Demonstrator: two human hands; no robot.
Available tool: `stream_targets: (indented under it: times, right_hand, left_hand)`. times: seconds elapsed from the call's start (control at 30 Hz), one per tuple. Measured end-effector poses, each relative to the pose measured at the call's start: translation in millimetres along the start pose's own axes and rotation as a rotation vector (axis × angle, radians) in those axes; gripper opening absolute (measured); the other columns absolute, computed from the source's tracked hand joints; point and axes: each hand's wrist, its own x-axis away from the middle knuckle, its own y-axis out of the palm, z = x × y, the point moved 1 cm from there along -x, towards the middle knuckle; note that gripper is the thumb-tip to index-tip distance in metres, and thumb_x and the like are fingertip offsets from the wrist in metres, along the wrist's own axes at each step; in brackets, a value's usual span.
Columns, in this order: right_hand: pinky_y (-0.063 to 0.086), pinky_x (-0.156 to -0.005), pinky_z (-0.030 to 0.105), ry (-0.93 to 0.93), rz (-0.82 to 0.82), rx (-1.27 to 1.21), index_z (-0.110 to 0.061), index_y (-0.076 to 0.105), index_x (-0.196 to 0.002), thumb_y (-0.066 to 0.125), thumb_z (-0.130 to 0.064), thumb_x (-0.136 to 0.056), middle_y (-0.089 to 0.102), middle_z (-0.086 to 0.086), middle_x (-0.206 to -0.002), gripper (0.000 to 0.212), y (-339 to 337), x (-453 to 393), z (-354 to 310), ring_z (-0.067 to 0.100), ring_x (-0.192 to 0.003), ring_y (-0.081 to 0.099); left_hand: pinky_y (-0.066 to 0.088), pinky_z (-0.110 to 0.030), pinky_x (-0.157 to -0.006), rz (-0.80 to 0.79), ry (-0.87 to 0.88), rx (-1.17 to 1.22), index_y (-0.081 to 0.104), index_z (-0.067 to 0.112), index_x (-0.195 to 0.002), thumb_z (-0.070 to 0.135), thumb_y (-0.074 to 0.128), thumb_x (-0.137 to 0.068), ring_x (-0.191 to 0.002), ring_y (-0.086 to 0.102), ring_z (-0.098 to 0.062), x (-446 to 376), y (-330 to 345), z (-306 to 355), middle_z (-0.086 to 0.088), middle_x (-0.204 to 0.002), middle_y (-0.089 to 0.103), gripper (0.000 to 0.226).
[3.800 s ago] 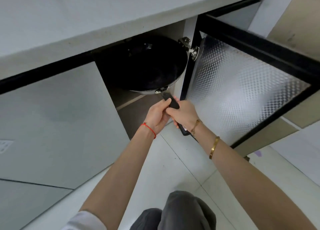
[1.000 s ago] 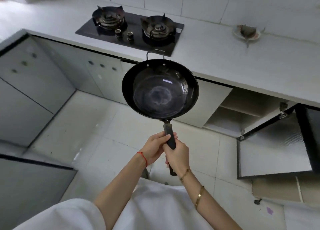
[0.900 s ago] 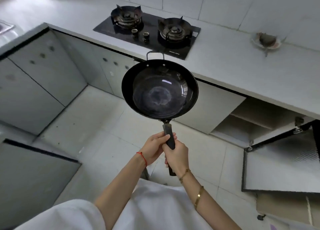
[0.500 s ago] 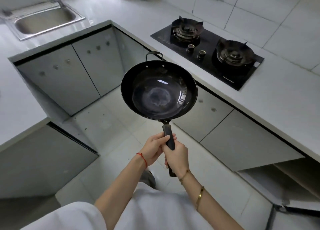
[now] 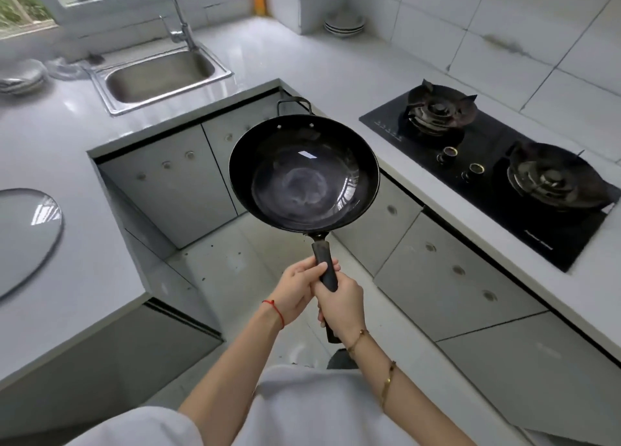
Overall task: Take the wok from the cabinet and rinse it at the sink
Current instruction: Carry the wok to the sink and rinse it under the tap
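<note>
A black wok (image 5: 304,173) with a long dark handle and a small loop handle on its far rim hangs level in the air over the floor, in the middle of the view. My left hand (image 5: 297,291) and my right hand (image 5: 342,306) both grip the long handle, left just ahead of right. The wok looks empty, with a pale ring at its bottom. The steel sink (image 5: 104,90) sits in the counter at the far left, and a tall tap (image 5: 179,18) stands behind it. The wok is well short of the sink.
A black two-burner gas hob (image 5: 494,173) lies in the counter at right. A glass lid (image 5: 23,233) rests on the left counter. Stacked dishes (image 5: 344,25) stand in the far corner, and metal bowls (image 5: 20,75) left of the sink. Grey cabinet doors line the floor space.
The wok came out of the cabinet and I stood up. The view has swung left: the open cabinet is out of sight and the sink and tap are now in view.
</note>
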Motion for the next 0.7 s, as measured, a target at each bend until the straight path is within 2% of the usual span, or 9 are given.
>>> stream_targets:
  times: [0.1,0.2,0.3,0.37,0.5,0.7]
  right_hand:
    - [0.044,-0.033,0.024,-0.014,-0.016,0.018,-0.015,0.061,-0.075,0.059,-0.034,-0.090,0.059,0.007,-0.050,0.024,15.9,-29.9,-17.4,0.019,-0.033,0.056]
    - [0.044,-0.033,0.024,-0.032,-0.032,0.045,-0.016,0.061,-0.077,0.059,-0.033,-0.091,0.060,0.006,-0.050,0.023,29.0,-62.7,-32.7,0.017,-0.033,0.057]
    - [0.044,-0.034,0.026,-0.036,-0.062,0.046,-0.014,0.062,-0.076,0.059,-0.032,-0.090,0.061,0.010,-0.052,0.023,40.7,-100.6,-47.4,0.021,-0.037,0.059]
    - [0.043,-0.035,0.026,-0.025,-0.079,0.034,-0.012,0.062,-0.076,0.059,-0.030,-0.089,0.061,0.012,-0.054,0.022,48.2,-128.6,-57.7,0.025,-0.039,0.059]
    - [0.040,-0.032,0.021,-0.066,-0.090,0.068,-0.013,0.063,-0.074,0.058,-0.025,-0.088,0.060,0.008,-0.050,0.019,60.6,-192.6,-84.5,0.017,-0.032,0.056]
    - [0.040,-0.030,0.023,-0.078,-0.110,0.075,-0.014,0.063,-0.071,0.058,-0.029,-0.088,0.060,0.008,-0.048,0.024,74.4,-295.0,-133.4,0.018,-0.030,0.055]
  left_hand:
    - [0.054,-0.035,-0.050,0.015,0.023,0.004,0.059,0.001,-0.126,0.015,0.052,-0.100,-0.085,0.067,-0.028,-20.5,-15.2,23.4,-0.012,-0.112,0.070,0.031]
    - [0.055,-0.035,-0.060,0.043,0.042,0.009,0.059,0.000,-0.127,0.015,0.052,-0.100,-0.093,0.067,-0.026,-45.6,-29.8,44.4,-0.012,-0.114,0.069,0.031]
    - [0.058,-0.030,-0.076,0.084,0.061,0.054,0.058,-0.004,-0.128,0.010,0.052,-0.099,-0.103,0.067,-0.023,-76.7,-43.3,65.2,-0.014,-0.116,0.068,0.032]
    - [0.056,-0.026,-0.081,0.104,0.074,0.077,0.058,-0.006,-0.128,0.007,0.052,-0.099,-0.105,0.067,-0.021,-101.3,-51.3,79.6,-0.015,-0.118,0.068,0.032]
    - [0.060,-0.028,-0.076,0.124,0.087,0.084,0.063,-0.001,-0.121,0.010,0.053,-0.098,-0.099,0.069,-0.019,-158.5,-69.0,116.3,-0.013,-0.115,0.070,0.027]
    - [0.059,-0.030,-0.065,0.151,0.095,0.071,0.067,0.006,-0.118,0.018,0.058,-0.096,-0.097,0.070,-0.021,-243.7,-87.9,183.5,-0.011,-0.116,0.072,0.027]
